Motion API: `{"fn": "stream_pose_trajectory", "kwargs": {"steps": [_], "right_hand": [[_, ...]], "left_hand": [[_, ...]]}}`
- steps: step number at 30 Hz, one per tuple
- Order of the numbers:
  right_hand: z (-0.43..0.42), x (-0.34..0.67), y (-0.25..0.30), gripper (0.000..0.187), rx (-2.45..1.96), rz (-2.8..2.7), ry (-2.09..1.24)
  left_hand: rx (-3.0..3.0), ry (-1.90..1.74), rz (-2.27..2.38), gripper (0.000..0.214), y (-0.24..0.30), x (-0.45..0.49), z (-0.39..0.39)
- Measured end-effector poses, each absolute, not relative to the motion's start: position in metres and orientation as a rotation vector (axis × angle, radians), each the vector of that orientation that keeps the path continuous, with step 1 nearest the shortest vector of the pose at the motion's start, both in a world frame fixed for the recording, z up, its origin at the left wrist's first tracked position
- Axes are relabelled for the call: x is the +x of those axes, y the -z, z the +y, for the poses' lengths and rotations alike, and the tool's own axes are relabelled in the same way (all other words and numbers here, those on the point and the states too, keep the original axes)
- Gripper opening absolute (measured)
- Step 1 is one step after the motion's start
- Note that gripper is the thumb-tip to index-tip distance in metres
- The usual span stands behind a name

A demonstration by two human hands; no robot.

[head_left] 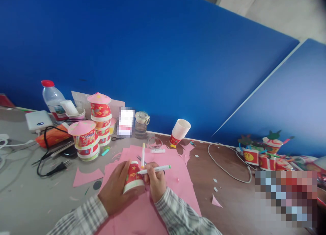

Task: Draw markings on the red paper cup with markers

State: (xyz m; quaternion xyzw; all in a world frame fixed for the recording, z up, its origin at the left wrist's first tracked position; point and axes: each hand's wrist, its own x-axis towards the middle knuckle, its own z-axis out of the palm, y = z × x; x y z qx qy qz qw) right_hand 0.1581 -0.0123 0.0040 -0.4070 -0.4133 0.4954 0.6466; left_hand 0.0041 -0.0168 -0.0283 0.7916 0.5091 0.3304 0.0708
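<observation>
My left hand (115, 187) is wrapped round a red and white paper cup (133, 176) with a yellow star on it, holding it tilted over pink paper (175, 184). Pinched in my right hand (155, 182) is a white marker (157, 169) with a green end; its tip is at the cup's side. Just beyond the cup, a marker with a yellow cap (143, 155) and partly hidden scissors (139, 158) lie on the paper. A white glue stick (158, 151) rests near the paper's far edge.
Stacked cup towers with pink paper cones (81, 128) stand at left, near a plug and cable (57, 168). A water bottle (52, 99) and glass jar (141, 124) are at the back. White cups (182, 128) stand right of centre; paper scraps (216, 201) and a white cable (226, 172) lie further right.
</observation>
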Motion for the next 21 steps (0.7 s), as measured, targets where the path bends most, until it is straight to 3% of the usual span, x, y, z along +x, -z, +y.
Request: {"fn": "stream_pose_trajectory", "kwargs": {"steps": [21], "right_hand": [[-0.0129, 0.1598, -0.0028, 0.032, -0.914, -0.82, -1.281]], "left_hand": [[2.383, -0.97, 1.543, 0.092, 0.0287, 0.0037, -0.0172]]}}
